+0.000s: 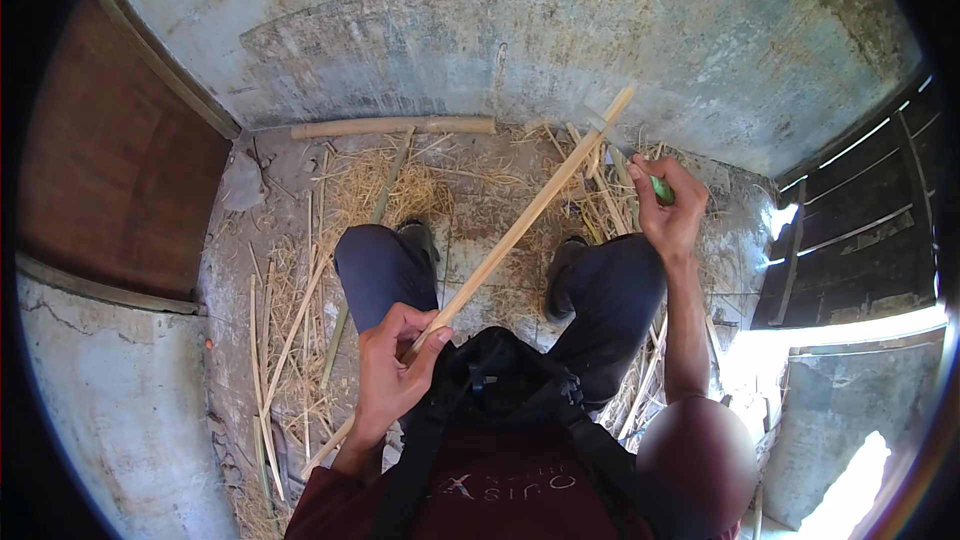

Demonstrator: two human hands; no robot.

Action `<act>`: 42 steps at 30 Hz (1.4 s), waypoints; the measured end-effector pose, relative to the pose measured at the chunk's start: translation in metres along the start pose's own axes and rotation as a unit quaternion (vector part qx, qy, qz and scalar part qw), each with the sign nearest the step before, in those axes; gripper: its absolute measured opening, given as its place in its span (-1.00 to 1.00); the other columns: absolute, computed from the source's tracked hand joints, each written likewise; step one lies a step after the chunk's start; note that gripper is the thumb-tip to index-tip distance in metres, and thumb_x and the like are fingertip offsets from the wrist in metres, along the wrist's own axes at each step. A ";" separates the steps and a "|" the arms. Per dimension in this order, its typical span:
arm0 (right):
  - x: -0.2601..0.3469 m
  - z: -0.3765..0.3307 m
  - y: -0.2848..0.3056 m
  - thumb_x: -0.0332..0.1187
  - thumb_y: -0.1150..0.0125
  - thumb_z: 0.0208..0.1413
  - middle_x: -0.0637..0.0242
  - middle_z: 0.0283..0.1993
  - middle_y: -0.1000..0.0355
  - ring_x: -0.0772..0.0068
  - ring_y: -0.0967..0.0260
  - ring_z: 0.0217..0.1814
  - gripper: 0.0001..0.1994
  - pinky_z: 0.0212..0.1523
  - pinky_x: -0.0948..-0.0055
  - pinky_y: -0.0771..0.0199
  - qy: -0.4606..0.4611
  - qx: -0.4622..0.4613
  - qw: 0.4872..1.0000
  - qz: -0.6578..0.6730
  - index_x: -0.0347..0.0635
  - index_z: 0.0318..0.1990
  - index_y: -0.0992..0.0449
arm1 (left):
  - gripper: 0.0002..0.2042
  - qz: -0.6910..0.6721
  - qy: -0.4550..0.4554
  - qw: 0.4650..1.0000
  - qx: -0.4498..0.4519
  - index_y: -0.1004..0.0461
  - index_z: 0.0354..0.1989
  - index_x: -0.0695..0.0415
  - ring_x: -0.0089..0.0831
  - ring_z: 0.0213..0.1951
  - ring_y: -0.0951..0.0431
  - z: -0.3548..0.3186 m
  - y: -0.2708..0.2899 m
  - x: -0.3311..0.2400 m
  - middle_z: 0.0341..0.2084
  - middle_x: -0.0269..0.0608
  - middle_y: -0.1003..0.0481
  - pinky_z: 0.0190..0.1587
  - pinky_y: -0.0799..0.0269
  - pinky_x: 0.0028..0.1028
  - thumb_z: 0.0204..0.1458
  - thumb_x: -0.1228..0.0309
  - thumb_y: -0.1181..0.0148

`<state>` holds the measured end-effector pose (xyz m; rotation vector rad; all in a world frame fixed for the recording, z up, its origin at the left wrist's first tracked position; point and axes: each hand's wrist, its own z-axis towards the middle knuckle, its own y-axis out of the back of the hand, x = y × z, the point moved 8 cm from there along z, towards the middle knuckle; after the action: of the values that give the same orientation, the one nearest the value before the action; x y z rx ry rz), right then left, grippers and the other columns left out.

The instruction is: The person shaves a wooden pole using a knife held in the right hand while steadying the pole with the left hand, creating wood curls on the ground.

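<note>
A long, pale bamboo strip (525, 223) slants across the space between my knees, its far end up and to the right. My left hand (398, 358) pinches it near its lower part, thumb on top, and the strip carries on behind my forearm. In my right hand (670, 205) is a knife (618, 145) with a green handle, my fingers closed round it. The knife's blade lies across the strip close to its far end; whether it bites into the bamboo I cannot tell.
Curly bamboo shavings (360, 190) litter the floor around my shoes. Several thin strips (290, 340) lie at the left, and a round bamboo pole (400, 127) rests along the far wall (420, 30). A brown panel (120, 160) stands left, dark slatted boards (860, 220) right.
</note>
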<state>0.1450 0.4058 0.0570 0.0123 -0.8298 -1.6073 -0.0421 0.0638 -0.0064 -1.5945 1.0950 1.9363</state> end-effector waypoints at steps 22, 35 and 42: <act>-0.230 -0.043 0.008 -0.22 -0.34 0.23 0.08 -0.26 -0.69 -0.13 -0.65 -0.14 -0.84 -0.12 0.04 -0.55 -0.259 0.208 0.896 -0.295 -0.07 -0.18 -0.68 | -0.86 0.097 0.038 0.994 -0.028 -0.52 -0.12 0.31 -0.59 -0.32 -0.69 0.005 0.010 0.026 -0.35 -0.16 -0.69 -0.24 -0.54 -0.55 0.24 0.63 -0.38; -0.017 -0.013 -0.002 -0.49 -0.37 0.35 0.42 -0.26 -0.57 0.70 -0.44 -0.24 -0.82 -0.24 0.59 -0.36 -0.194 0.050 0.955 0.217 -0.19 0.02 -0.54 | -0.80 0.008 -0.013 0.998 -0.056 -0.52 0.02 0.31 -0.58 -0.33 -0.67 0.018 0.006 0.010 -0.29 -0.19 -0.70 -0.28 -0.57 -0.55 0.30 0.58 -0.36; 0.071 -0.038 -0.031 -0.52 -0.45 0.28 0.27 -0.19 -0.67 0.65 -0.54 -0.26 -0.72 -0.27 0.57 -0.50 -0.098 0.103 0.949 0.281 -0.22 0.07 -0.53 | -0.80 -0.110 0.040 0.993 0.035 -0.49 0.11 0.27 -0.67 -0.45 -0.52 0.024 -0.012 -0.002 -0.22 -0.17 -0.70 -0.47 -0.45 -0.64 0.41 0.48 -0.25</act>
<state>0.1185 0.3244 0.0447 -0.2210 -1.0429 -0.9896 -0.0476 0.0898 -0.0070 -1.6910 0.9615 1.6878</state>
